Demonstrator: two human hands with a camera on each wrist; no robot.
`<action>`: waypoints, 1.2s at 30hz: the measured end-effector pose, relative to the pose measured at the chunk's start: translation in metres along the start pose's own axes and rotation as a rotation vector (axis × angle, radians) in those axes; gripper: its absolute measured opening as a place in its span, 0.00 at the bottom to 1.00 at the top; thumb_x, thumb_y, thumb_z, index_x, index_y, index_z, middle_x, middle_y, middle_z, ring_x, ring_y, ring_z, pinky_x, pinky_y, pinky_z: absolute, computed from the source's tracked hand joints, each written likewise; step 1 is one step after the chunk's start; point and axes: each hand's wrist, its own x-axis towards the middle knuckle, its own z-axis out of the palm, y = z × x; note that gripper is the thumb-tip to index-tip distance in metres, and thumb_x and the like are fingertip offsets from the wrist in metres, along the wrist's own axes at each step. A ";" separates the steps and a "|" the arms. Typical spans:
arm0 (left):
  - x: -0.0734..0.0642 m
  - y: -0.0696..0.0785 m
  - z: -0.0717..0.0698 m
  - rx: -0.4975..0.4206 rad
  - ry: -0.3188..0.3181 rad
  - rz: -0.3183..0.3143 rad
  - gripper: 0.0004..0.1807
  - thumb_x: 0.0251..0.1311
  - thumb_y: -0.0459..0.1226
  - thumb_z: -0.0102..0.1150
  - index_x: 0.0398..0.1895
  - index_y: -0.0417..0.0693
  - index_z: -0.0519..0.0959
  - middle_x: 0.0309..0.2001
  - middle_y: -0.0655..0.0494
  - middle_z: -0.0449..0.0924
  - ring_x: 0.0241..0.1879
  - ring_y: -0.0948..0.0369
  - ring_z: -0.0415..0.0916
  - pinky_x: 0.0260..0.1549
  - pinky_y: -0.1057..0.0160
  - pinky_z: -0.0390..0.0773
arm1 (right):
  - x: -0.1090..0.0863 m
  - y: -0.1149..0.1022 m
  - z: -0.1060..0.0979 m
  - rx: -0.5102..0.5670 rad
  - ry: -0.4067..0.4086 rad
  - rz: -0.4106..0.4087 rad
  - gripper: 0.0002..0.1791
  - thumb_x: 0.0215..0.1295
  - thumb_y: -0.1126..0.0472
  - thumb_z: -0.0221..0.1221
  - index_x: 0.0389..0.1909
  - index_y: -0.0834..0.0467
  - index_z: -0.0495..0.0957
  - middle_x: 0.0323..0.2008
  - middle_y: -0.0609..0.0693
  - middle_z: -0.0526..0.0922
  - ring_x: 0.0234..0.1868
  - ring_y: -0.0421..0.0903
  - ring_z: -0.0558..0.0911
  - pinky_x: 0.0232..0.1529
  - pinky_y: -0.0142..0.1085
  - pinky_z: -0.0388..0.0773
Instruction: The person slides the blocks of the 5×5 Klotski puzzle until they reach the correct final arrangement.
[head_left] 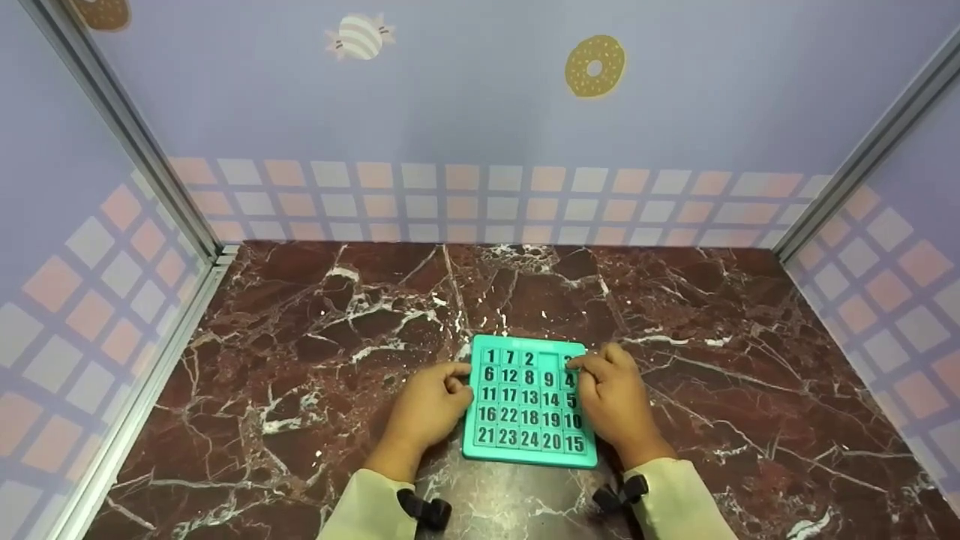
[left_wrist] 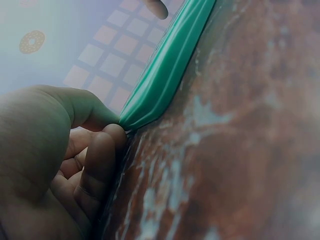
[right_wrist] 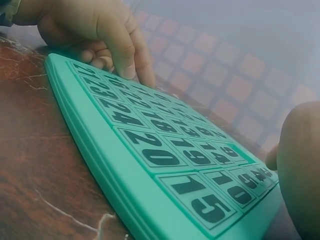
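A turquoise sliding number puzzle [head_left: 529, 456] lies on the marbled table, its black-numbered tiles facing up. The top row reads 1, 7, 2, then a gap, then a partly covered 3. At the left edge, my left hand [head_left: 429, 401] pinches the frame; in the left wrist view its fingertips [left_wrist: 116, 134] meet at the green corner. My right hand [head_left: 616, 397] reaches over the right edge, with a fingertip on the right column between the 3 and the 4. The right wrist view shows the 15 tile [right_wrist: 197, 200] up close and only part of the right hand [right_wrist: 302, 165].
The dark red marbled table [head_left: 300, 337] has white veins. A lilac back wall [head_left: 480, 112] with a checked band stands behind it, and side panels with metal rails [head_left: 142, 135] close in on the left and right.
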 end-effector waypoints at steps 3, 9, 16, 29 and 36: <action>0.000 0.000 0.000 0.003 0.004 -0.004 0.23 0.66 0.37 0.65 0.64 0.47 0.89 0.30 0.64 0.78 0.28 0.65 0.72 0.35 0.63 0.75 | 0.000 -0.001 0.000 -0.018 0.001 -0.009 0.13 0.72 0.68 0.60 0.40 0.54 0.94 0.33 0.49 0.71 0.38 0.47 0.71 0.44 0.46 0.74; 0.001 0.000 0.001 0.007 0.009 -0.004 0.23 0.66 0.38 0.65 0.64 0.47 0.89 0.31 0.63 0.79 0.29 0.64 0.73 0.35 0.62 0.76 | 0.000 -0.001 0.000 -0.020 -0.017 -0.003 0.13 0.72 0.68 0.61 0.40 0.55 0.94 0.34 0.49 0.70 0.38 0.48 0.70 0.44 0.46 0.73; 0.001 -0.001 0.002 -0.001 0.010 -0.017 0.23 0.66 0.38 0.66 0.64 0.48 0.89 0.31 0.63 0.80 0.29 0.64 0.73 0.35 0.62 0.76 | 0.000 -0.002 0.000 -0.019 -0.062 0.011 0.15 0.74 0.69 0.59 0.42 0.53 0.95 0.35 0.49 0.71 0.40 0.47 0.71 0.47 0.47 0.74; 0.001 0.001 0.000 -0.015 0.004 -0.006 0.23 0.66 0.36 0.65 0.64 0.46 0.89 0.29 0.63 0.77 0.27 0.65 0.71 0.33 0.63 0.74 | 0.002 -0.004 0.003 -0.086 -0.061 -0.129 0.16 0.73 0.69 0.61 0.44 0.50 0.96 0.34 0.49 0.67 0.38 0.47 0.64 0.43 0.43 0.67; 0.001 -0.001 0.001 -0.008 0.005 -0.008 0.23 0.66 0.36 0.65 0.64 0.46 0.89 0.30 0.63 0.78 0.28 0.64 0.72 0.32 0.64 0.74 | 0.002 -0.007 0.004 -0.104 -0.087 -0.157 0.17 0.72 0.68 0.63 0.47 0.47 0.97 0.38 0.49 0.66 0.40 0.49 0.62 0.47 0.44 0.62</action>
